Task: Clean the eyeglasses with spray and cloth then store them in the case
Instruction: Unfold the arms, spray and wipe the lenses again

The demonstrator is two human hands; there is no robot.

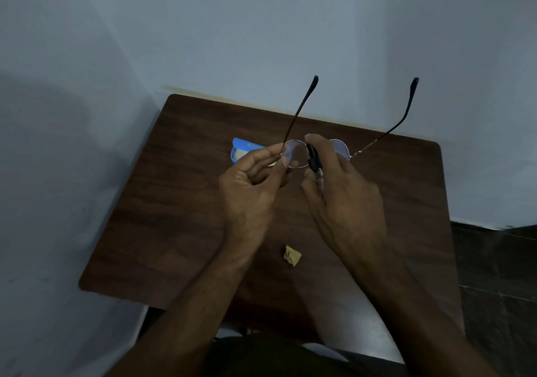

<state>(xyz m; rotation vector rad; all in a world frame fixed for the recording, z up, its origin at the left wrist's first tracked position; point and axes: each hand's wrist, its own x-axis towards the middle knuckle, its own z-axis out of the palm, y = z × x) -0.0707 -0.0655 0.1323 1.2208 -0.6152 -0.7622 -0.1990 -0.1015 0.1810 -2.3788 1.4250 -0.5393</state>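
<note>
Round thin-rimmed eyeglasses [340, 146] hang above the table with both temples spread and pointing away from me. My left hand [252, 182] pinches the frame at its left hinge. My right hand [340, 185] grips a small spray bottle [314, 161] with a black top, index finger on the top, close to the left lens. A crumpled tan cloth [292, 255] lies on the table below my hands. An open blue case [241, 151] with a pale lining lies behind my left hand, partly hidden.
The dark wooden table [162, 216] stands in a corner against pale blue walls. A dark tiled floor [499, 275] shows at the right. My lap is at the bottom edge.
</note>
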